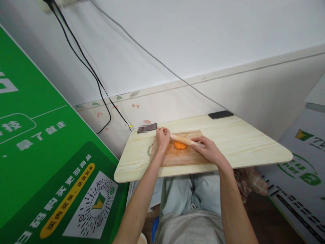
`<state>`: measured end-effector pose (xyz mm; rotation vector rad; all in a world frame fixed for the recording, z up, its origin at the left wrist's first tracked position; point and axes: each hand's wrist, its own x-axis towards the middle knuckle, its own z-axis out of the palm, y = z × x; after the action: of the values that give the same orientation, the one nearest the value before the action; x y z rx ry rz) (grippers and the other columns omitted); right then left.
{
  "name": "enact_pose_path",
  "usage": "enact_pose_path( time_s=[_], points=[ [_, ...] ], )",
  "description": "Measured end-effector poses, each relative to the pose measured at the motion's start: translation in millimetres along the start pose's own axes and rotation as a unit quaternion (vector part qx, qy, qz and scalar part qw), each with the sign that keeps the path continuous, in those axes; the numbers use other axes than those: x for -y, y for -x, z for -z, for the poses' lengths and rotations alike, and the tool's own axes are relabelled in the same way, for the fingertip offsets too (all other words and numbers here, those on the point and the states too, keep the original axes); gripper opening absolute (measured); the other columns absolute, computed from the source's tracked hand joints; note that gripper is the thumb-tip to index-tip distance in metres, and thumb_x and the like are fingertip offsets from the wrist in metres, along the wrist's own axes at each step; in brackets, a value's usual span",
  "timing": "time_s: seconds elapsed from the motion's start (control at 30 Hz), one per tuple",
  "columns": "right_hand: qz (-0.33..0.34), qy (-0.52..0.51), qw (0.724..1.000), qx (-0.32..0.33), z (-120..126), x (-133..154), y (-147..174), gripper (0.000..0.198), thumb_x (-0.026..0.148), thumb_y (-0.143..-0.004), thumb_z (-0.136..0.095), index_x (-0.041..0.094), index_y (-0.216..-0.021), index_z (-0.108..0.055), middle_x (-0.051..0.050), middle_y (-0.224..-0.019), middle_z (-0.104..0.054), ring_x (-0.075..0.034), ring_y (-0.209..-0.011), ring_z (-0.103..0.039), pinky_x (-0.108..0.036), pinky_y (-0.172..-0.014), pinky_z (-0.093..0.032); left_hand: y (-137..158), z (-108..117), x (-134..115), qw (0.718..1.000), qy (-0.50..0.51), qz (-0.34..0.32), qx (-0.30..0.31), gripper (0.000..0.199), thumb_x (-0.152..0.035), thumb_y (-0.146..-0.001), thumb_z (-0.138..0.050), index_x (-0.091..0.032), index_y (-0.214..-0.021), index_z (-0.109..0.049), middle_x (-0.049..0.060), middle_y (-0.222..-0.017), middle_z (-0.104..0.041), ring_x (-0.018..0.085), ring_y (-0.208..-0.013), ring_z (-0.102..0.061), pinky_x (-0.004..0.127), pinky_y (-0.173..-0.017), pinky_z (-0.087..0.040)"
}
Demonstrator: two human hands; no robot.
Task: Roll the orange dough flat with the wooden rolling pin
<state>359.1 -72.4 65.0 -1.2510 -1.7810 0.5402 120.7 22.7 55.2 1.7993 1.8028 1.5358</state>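
Note:
A pale wooden rolling pin (181, 139) lies slantwise over a wooden cutting board (188, 159). My left hand (163, 137) is closed round its left end, and my right hand (207, 148) grips it near the right end. Just below the pin's middle, a flattened orange lump (180, 145), like dough or modelling clay, rests on the board. Whether the pin touches the lump I cannot tell. The board has a metal loop handle (149, 149) at its left edge.
The board is on a light wood-grain table (243, 142) against the wall. A black phone (220, 115) lies at the back right, and a dark, partly blurred device (152, 127) at the back left. Cables (98, 79) hang along the wall. A green printed panel (63, 152) stands at the left.

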Motion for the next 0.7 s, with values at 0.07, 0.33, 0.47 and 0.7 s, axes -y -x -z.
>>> enact_pose_path(
  time_s=[0.07, 0.33, 0.47, 0.7],
  points=[
    [-0.005, 0.036, 0.999, -0.006, -1.8, -2.2, -1.0, 0.028, 0.041, -0.097, -0.067, 0.021, -0.112, -0.081, -0.011, -0.115, -0.080, -0.029, -0.109, -0.074, -0.041, -0.102, -0.055, -0.2, 1.9, 0.0, 1.000, -0.023, 0.018, 0.008, 0.013, -0.014, -0.094, -0.063, -0.021, -0.085, -0.068, 0.004, -0.094, -0.062, 0.019, -0.089, -0.065, 0.031, -0.088, -0.054],
    [-0.089, 0.267, 0.959, 0.034, -5.2, 15.8, -9.6, 0.045, 0.033, -0.113, -0.037, 0.020, -0.114, -0.079, -0.015, -0.124, -0.075, -0.031, -0.115, -0.067, -0.040, -0.098, -0.050, 3.9, 16.5, -15.4, 0.985, -0.114, -0.120, 0.054, 0.050, 0.007, -0.080, -0.049, -0.023, -0.112, -0.074, 0.009, -0.120, -0.063, 0.025, -0.123, -0.062, 0.039, -0.114, -0.047],
    [-0.091, 0.361, 0.922, 0.106, 5.7, 25.3, -17.7, 0.046, 0.034, -0.114, -0.033, 0.023, -0.116, -0.077, -0.015, -0.133, -0.070, -0.035, -0.120, -0.062, -0.047, -0.095, -0.049, -7.5, 31.2, -19.5, 0.955, -0.142, -0.206, 0.158, 0.058, 0.009, -0.074, -0.050, -0.022, -0.116, -0.073, 0.010, -0.128, -0.067, 0.026, -0.129, -0.061, 0.041, -0.114, -0.048],
    [-0.003, 0.357, 0.927, 0.115, 14.4, 19.8, -43.2, 0.045, 0.034, -0.113, -0.037, 0.019, -0.122, -0.078, -0.015, -0.134, -0.072, -0.031, -0.126, -0.060, -0.043, -0.103, -0.045, -23.8, 43.8, -17.2, 0.914, -0.151, -0.216, 0.308, 0.065, 0.003, -0.074, -0.052, -0.023, -0.131, -0.069, 0.009, -0.137, -0.069, 0.025, -0.131, -0.063, 0.037, -0.117, -0.049]
  ],
)
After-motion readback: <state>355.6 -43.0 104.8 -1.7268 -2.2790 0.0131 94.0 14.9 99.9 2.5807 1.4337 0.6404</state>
